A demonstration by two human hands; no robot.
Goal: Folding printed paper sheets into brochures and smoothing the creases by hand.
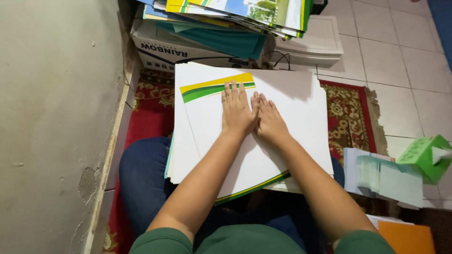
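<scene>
Both hands lie flat and open, palms down, side by side on a large white sheet (pixel 287 108) that rests across the person's lap. The left hand (pixel 237 112) has its fingertips touching a yellow and green stripe (pixel 214 87) printed near the sheet's far edge; the right hand (pixel 269 123) sits just beside it, thumbs nearly touching. Neither hand grips anything; they only press down.

The sheet tops a loose stack of white sheets (pixel 181 155) whose edges fan out unevenly on the left, over the knee in blue jeans (pixel 141 178).

The likely trouble is slipping. The stack rests on legs, not on a firm surface, so a shift of a knee could let the lower sheets slide toward the red carpet (pixel 150 117) and the wall (pixel 56 117). Pressing only in the middle may also leave the corners free to lift or skew. Further back, a pile of printed folders (pixel 235 19) overhangs a cardboard box (pixel 160 49) and looks able to tip. A small stack of pale papers (pixel 386 176) and a green tissue box (pixel 426 157) sit to the right.
</scene>
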